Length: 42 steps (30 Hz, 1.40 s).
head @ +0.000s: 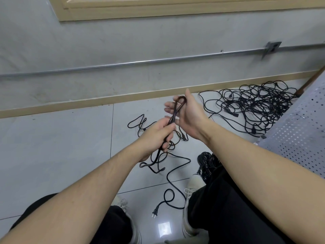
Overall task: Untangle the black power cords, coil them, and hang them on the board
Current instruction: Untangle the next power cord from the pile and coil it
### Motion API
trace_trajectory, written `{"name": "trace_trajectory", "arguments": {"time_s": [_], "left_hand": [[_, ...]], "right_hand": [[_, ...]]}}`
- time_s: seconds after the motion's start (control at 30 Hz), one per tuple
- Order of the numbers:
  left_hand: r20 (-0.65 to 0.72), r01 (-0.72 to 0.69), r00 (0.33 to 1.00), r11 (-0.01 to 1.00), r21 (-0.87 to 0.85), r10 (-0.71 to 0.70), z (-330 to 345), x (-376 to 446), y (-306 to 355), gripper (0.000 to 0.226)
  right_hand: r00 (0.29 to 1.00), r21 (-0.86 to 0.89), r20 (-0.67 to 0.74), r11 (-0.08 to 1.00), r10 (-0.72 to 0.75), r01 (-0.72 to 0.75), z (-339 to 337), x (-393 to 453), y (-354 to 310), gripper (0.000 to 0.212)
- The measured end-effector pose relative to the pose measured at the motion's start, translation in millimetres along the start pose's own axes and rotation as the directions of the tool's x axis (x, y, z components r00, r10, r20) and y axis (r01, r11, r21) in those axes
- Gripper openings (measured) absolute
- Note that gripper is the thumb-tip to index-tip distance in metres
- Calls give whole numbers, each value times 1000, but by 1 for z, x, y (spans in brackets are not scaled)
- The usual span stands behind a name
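I hold one black power cord (175,111) folded into long loops in front of me. My left hand (158,134) grips the lower part of the loops. My right hand (186,110) has its fingers straight, and the top bend of the loop hooks over it by the thumb. The cord's free end trails down to the floor and ends in a two-pin plug (155,211) between my shoes. A large tangle of black cords (255,106) lies by the wall at the right. A coiled bundle (206,164) lies by my right knee.
A perforated grey board (299,138) leans in at the right edge. The floor is pale tile, bordered by a tan baseboard (70,103) and a grey wall with a metal conduit (123,64). My legs and white shoes fill the bottom of the view.
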<state>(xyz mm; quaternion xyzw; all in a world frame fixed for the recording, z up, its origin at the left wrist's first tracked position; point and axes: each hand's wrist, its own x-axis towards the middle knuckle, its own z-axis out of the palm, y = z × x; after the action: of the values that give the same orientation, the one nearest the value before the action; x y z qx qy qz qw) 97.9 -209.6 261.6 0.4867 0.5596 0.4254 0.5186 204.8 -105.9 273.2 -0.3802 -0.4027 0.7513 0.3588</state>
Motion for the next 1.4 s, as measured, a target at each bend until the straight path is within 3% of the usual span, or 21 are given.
{"name": "trace_trajectory", "arguments": {"time_s": [0.07,0.13,0.2,0.27,0.33,0.4,0.47,0.57,0.67,0.8,0.87,1.0,1.13,1.2,1.27,1.4], "left_hand": [[-99,-50,994,997,-61,44,-4,4,2,18],[-199,-90,979,980,-177,54,-12,7,8,17],[-273,-131,961,938,-322,40,-21,8,15,15],[-321,-177,947,877,-446,27,-27,8,19,16],[-363,-224,931,834,-505,31,-30,8,21,18],[-401,-259,915,817,-515,38,-31,9,20,18],[-419,-272,907,815,-512,40,-31,9,21,18],[-471,-272,881,852,-448,34,-34,9,22,16],[-577,-279,817,889,-363,21,-43,13,20,14],[-679,-210,732,966,-152,53,-66,17,14,17],[-677,-113,733,993,-17,72,-77,18,8,17],[-608,60,788,970,237,100,-78,20,-4,21],[-568,112,805,896,430,172,-66,23,-1,21],[-520,84,841,912,401,151,-60,24,-1,17],[-464,42,882,965,258,86,-53,23,-2,18],[-362,8,932,996,84,23,-42,20,-4,15]], "right_hand": [[991,-73,120,996,59,-51,-4,-1,3,63],[964,-318,227,946,140,-63,-4,-6,9,51],[917,-644,322,764,235,31,-3,-13,15,31],[864,-794,394,589,315,147,-3,-17,23,27],[799,-819,458,534,389,210,-1,-18,32,34],[780,-819,476,527,406,226,3,-18,38,23],[813,-822,451,528,370,215,9,-18,41,5],[857,-840,407,498,318,214,12,-16,43,22],[902,-887,347,402,256,227,7,-12,40,39],[903,-889,332,411,273,202,-14,-13,28,46],[911,-869,319,464,260,172,-26,-14,20,44],[901,-702,363,706,236,98,-48,-15,2,37],[929,-413,335,911,159,-7,-61,-17,-9,18],[944,-358,311,934,112,7,-60,-15,-9,17],[966,-366,253,929,51,47,-57,-13,-8,18],[981,-538,178,826,-80,165,-50,-13,-7,20]]}}
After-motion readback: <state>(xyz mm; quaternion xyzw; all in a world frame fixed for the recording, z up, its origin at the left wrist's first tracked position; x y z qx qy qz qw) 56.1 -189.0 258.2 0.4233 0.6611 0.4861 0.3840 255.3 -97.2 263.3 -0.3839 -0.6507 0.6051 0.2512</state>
